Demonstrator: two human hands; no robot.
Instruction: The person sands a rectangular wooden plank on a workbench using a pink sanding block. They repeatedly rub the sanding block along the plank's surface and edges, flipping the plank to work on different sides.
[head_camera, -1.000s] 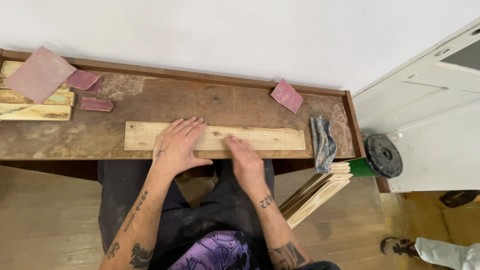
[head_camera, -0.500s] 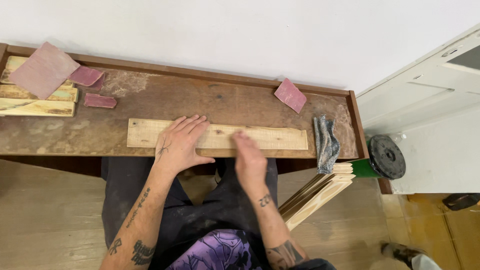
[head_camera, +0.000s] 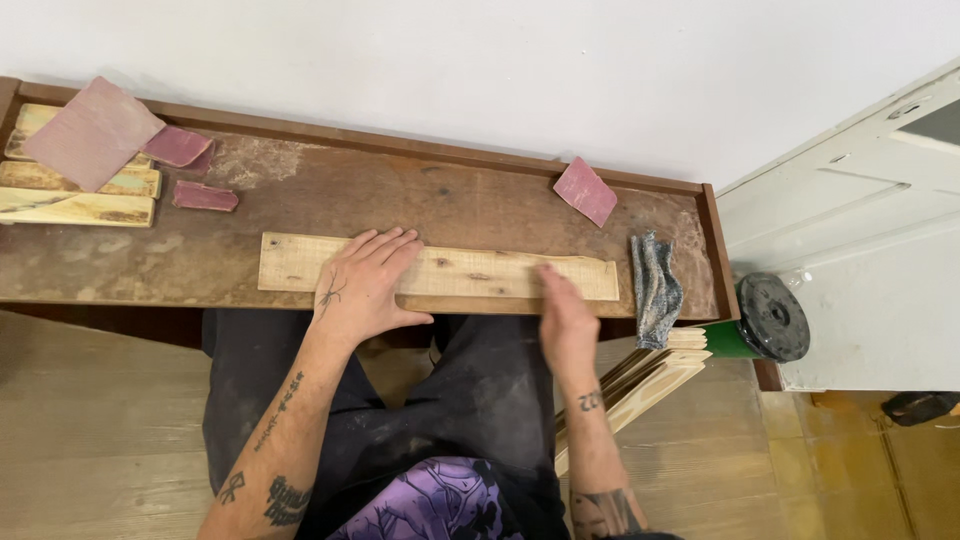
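A long pale wooden plank (head_camera: 470, 272) lies lengthwise near the front edge of a worn brown workbench (head_camera: 330, 200). My left hand (head_camera: 362, 285) rests flat on the plank's left half, fingers spread, pressing it down. My right hand (head_camera: 565, 320) lies edge-on against the plank's right half at its front edge, fingers held together. Whatever is under its palm is hidden.
Pink sandpaper pieces lie at the bench's back left (head_camera: 92, 133), (head_camera: 176, 146), (head_camera: 204, 196) and back right (head_camera: 585, 190). A grey rag (head_camera: 655, 287) sits at the right end. More planks (head_camera: 75, 195) are stacked far left; others (head_camera: 640, 385) lean below right, beside a green can (head_camera: 770, 317).
My right hand has slid to the right along the plank, from its middle toward its right end. My left hand has stayed in place on the plank.
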